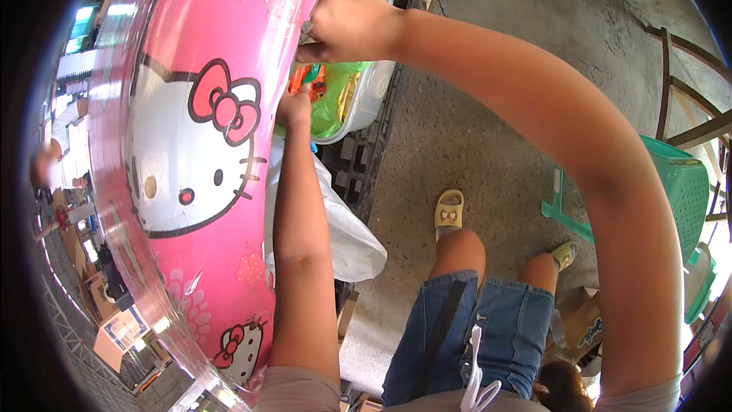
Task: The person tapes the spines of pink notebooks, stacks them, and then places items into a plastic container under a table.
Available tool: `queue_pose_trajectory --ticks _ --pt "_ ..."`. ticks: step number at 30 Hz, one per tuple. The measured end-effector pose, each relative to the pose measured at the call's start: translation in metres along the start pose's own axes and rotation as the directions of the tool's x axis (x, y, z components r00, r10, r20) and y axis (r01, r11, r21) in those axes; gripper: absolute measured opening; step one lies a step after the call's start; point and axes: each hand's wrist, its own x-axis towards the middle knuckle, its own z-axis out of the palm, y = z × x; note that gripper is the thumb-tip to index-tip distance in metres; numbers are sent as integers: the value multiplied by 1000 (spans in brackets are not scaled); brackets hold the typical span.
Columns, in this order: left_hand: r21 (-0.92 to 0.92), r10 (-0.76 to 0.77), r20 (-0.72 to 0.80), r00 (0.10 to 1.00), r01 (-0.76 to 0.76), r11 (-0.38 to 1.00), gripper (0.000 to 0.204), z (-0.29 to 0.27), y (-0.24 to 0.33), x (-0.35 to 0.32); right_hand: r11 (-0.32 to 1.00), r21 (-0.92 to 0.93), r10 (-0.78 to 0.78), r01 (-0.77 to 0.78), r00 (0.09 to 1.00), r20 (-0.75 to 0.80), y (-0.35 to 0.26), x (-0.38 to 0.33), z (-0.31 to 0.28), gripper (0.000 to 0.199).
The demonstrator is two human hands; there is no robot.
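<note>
My left hand (294,109) reaches to the near side of a see-through plastic tub (372,99). Its fingers curl inward beside small orange pieces (311,82), partly out of sight against the pink edge; what they hold cannot be made out. A bright green plastic bag (328,111) lines the tub around these pieces, with yellowish strips (348,98) along one side. Above the tub, my right hand (352,24) is closed in a fist next to the edge of a pink surface (217,19). Something small and greyish shows at its fingers, too little to name.
The pink surface, printed with a cartoon cat, rises close along my left. Under the tub is a black slatted crate or pallet (354,172), with a white sheet (343,221) hanging nearby. A green plastic chair (671,191) and cardboard boxes (576,324) stand on the right.
</note>
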Motion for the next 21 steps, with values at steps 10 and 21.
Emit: queue_pose_trajectory --ticks 10,21 --pt "-685 -313 15 950 238 688 19 -10 8 31 993 -6 -120 120 991 -51 7 6 22 39" --pt "-580 -290 53 956 266 770 26 -11 -3 -25 979 60 -186 197 969 -163 -14 11 36 27"
